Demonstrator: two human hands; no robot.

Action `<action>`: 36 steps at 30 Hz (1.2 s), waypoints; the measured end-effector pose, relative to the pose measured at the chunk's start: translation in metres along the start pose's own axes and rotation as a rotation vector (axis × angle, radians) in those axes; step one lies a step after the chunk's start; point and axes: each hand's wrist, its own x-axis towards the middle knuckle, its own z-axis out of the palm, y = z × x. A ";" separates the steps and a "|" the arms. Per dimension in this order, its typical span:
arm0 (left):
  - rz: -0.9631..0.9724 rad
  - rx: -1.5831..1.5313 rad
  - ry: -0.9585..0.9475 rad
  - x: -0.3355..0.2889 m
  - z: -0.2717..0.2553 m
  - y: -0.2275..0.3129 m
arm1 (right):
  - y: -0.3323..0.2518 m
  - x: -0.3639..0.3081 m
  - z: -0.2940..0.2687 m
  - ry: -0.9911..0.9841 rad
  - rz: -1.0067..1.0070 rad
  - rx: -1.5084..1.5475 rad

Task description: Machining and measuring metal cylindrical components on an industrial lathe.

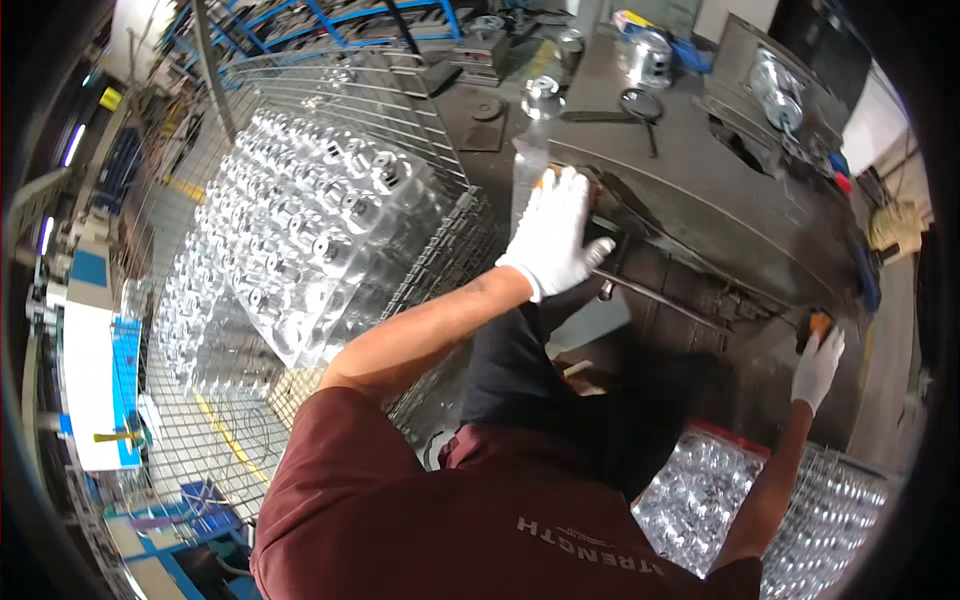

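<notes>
My left hand [560, 235], in a white glove, lies palm down over a brownish-orange block [585, 182] at the near-left edge of the grey metal machine table [720, 190]. Its fingers are stretched out and the thumb stands apart. At the table's right end, my white-gloved right hand [820, 368] reaches its extended fingers onto a small orange and dark piece [820, 324]. What lies under the fingers is partly hidden. Farther back, a shiny metal cup-shaped part [650, 60] stands on the table, and another silver part [776, 92] sits at the back right.
To my left, a wire cage [440, 140] holds many shiny metal parts [320, 240] in layers with clear plastic. A clear bag of silver parts [700, 490] is beside my right forearm. A dark round disc with a handle [641, 104] lies on the table. A metal bar [665, 300] crosses below the edge.
</notes>
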 end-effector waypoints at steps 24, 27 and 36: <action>-0.967 0.362 0.235 -0.209 -0.083 -0.355 | -0.210 0.018 -0.094 -0.073 0.233 0.913; -0.949 0.250 0.240 -0.208 -0.097 -0.351 | -0.223 0.041 -0.093 -0.041 0.204 0.896; -0.966 0.154 0.497 -0.229 -0.128 -0.306 | -0.232 0.081 -0.083 0.350 0.042 0.595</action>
